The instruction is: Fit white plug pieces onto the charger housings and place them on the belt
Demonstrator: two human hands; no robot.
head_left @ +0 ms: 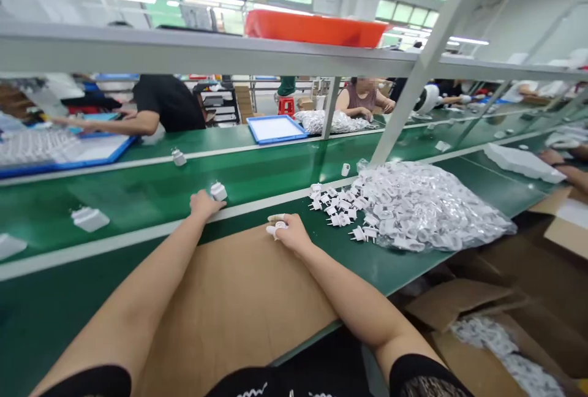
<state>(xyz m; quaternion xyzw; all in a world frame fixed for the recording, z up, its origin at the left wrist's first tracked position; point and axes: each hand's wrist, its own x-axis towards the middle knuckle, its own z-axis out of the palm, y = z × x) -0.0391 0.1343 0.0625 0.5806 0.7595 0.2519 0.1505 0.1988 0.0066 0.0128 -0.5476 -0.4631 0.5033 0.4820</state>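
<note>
Black top [298, 380]: bore white markings [252, 391] across the front. Sleeves [98, 380]: black, short; the right showed lace-like patterning [429, 386]. Right hand [294, 234]: wore pale finger covering [277, 218].

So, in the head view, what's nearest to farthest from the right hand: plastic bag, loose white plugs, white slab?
1. Loose white plugs, just right of the right hand.
2. Plastic bag, farther right.
3. White slab, far right.
</note>
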